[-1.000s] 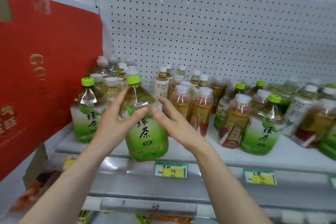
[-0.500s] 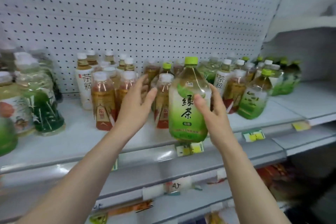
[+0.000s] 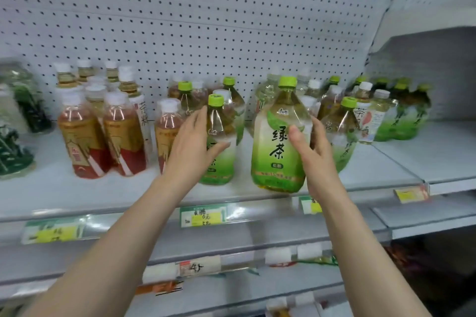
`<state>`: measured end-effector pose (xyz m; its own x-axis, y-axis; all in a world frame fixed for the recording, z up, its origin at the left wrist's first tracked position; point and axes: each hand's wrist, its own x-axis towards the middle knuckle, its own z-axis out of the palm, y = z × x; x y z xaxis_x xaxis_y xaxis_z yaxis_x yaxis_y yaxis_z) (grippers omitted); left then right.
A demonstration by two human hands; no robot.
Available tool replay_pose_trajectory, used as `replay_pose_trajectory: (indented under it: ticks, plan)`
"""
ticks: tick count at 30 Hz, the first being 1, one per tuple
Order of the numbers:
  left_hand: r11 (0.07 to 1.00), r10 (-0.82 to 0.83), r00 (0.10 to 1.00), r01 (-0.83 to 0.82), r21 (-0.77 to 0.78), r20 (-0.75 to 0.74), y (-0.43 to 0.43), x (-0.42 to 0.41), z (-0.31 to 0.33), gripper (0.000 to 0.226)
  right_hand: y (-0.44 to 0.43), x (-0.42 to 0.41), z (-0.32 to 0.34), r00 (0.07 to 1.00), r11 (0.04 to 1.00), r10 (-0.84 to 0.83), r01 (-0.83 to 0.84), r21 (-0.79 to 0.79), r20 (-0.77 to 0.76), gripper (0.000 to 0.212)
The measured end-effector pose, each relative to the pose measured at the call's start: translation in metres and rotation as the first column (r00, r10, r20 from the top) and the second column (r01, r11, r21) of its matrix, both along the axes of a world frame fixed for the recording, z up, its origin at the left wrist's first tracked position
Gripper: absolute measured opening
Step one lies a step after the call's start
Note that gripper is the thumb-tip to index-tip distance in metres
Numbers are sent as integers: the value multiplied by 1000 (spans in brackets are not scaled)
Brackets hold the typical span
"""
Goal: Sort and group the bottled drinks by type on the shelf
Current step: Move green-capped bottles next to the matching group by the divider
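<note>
A large green tea bottle [image 3: 277, 152] with a green cap is low over the front of the white shelf [image 3: 77, 188], slightly tilted. My right hand [image 3: 315, 154] grips it from the right, thumb across the label. Just left of it stands a smaller green tea bottle [image 3: 219, 162]. My left hand [image 3: 189, 148] holds that one from the left, thumb across its front. More green-capped bottles [image 3: 343, 131] stand behind and to the right.
Red-labelled tea bottles [image 3: 82, 141] stand in a group at the left, with white-capped, white-labelled bottles [image 3: 127, 87] behind them. Dark green packs [image 3: 15, 152] sit at the far left. A pegboard wall [image 3: 231, 20] backs the shelf. Price tags [image 3: 202, 216] line the front edge.
The large green tea bottle has travelled right along the shelf in my right hand and come down lower. My left hand, open before, now holds the smaller green bottle.
</note>
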<state>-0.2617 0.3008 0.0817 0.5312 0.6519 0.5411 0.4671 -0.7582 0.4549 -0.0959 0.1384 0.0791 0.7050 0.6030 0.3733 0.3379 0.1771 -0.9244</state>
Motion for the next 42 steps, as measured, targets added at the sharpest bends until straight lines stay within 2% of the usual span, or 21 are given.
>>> replay_pose_trajectory:
  ticks: [3, 6, 11, 15, 19, 22, 26, 29, 31, 34, 36, 42]
  plan:
    - [995, 64, 991, -55, -78, 121, -8, 2, 1, 94, 0, 12, -4, 999, 1000, 4, -4, -23, 36, 79]
    - [992, 74, 982, -55, -112, 173, -16, -4, -2, 98, 0, 17, -8, 999, 1000, 0, 0, -16, 47, 88]
    - [977, 27, 992, -1, -212, 120, -15, -11, -5, 96, -4, 18, -10, 1000, 999, -11, 12, 38, -19, 90]
    - [977, 26, 975, 21, -210, 219, -29, -7, 1, 88, -28, 29, -9, 1000, 998, -22, 22, 50, 1, 78]
    - [965, -80, 918, 170, -202, 389, -52, 8, 24, 87, -61, 52, -5, 997, 991, -82, 82, 110, -5, 71]
    - [936, -193, 875, 300, -185, 444, -83, 33, 47, 91, -86, 82, -1, 991, 980, -127, 131, 150, -38, 73]
    - [903, -282, 834, 398, -164, 474, -118, 86, 54, 86, -117, 139, -2, 986, 966, -157, 166, 199, -56, 66]
    - [886, -315, 822, 434, -163, 475, -147, 140, 43, 84, -140, 202, -8, 973, 955, -201, 221, 199, -116, 79]
    - [888, -288, 834, 417, -195, 470, -167, 179, 36, 85, -156, 250, -6, 965, 953, -239, 255, 162, -110, 92]
    - [888, -268, 845, 403, -222, 463, -194, 231, 29, 83, -175, 318, -2, 965, 954, -250, 259, 152, -76, 67]
    - [902, -244, 855, 373, -217, 457, -207, 258, 26, 73, -180, 359, -1, 964, 953, -253, 263, 150, -80, 59]
    - [943, -136, 905, 244, -228, 404, -224, 315, 19, 77, -168, 450, -17, 982, 983, -181, 182, 14, -47, 76]
